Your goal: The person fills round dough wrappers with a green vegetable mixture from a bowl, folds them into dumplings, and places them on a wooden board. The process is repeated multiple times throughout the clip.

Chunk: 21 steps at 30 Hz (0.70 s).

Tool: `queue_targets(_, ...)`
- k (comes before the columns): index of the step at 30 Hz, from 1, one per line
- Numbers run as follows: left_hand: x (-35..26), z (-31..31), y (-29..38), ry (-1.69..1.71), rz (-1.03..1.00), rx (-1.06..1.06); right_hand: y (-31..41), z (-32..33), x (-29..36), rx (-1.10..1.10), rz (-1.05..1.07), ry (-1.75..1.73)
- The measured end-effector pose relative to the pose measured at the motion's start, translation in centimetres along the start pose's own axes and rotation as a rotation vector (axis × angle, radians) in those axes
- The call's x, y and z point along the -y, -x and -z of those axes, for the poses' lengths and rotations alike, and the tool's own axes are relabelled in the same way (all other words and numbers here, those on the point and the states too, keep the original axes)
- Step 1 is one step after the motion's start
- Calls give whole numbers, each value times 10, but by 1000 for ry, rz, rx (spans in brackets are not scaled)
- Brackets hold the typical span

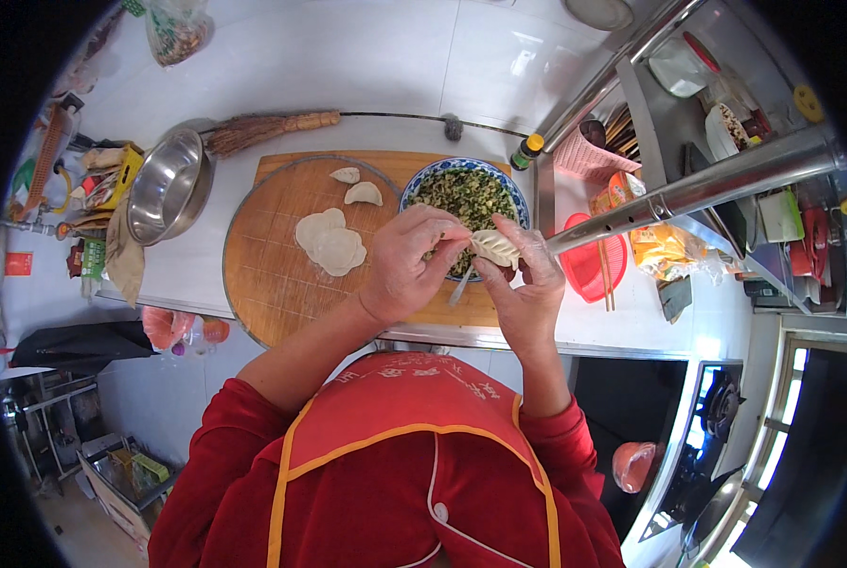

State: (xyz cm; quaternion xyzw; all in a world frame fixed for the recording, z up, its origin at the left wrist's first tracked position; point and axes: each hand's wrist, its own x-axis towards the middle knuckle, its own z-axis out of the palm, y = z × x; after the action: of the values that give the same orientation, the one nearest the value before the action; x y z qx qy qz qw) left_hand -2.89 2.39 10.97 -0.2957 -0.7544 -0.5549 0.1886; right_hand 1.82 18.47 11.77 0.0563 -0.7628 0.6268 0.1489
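Observation:
A pleated dumpling [496, 247] is held up between both hands, above the near side of the filling bowl. My left hand [415, 259] pinches its left tip between thumb and fingers. Around its right end curl the thumb and fingers of my right hand [533, 280]. Flour dusts both hands. Below them a blue-and-white bowl [410, 186] holds chopped green filling [459, 192], with a metal utensil handle [460, 287] sticking out towards me. On the round wooden board [267, 234] lie several overlapping dough wrappers [332, 243]. Two finished dumplings [363, 194] rest farther back on it.
A steel basin [170, 188] and a straw brush [274, 131] stand at the back left. On the right are a capped bottle [527, 151], a red plastic basket [592, 263] with chopsticks [605, 273], and a steel shelf post [700, 188] that slants across the counter.

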Motion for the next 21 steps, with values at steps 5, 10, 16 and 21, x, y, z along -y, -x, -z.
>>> queue_targets(5, 9, 2, 1, 4, -70, -21, -8, -5, 0, -7, 87, 172)
queue_targets(10, 25, 2, 4, 38, 40, 21, -12, -8, -7, 21, 47, 213)
queue_targets(16, 49, -1, 11, 82, 280, 99, -21, -12, -33, -65, -88, 151)
queue_targets(21, 88, -24, 11, -598, 277, 634, -28, -3, -69, -72, -15, 533)
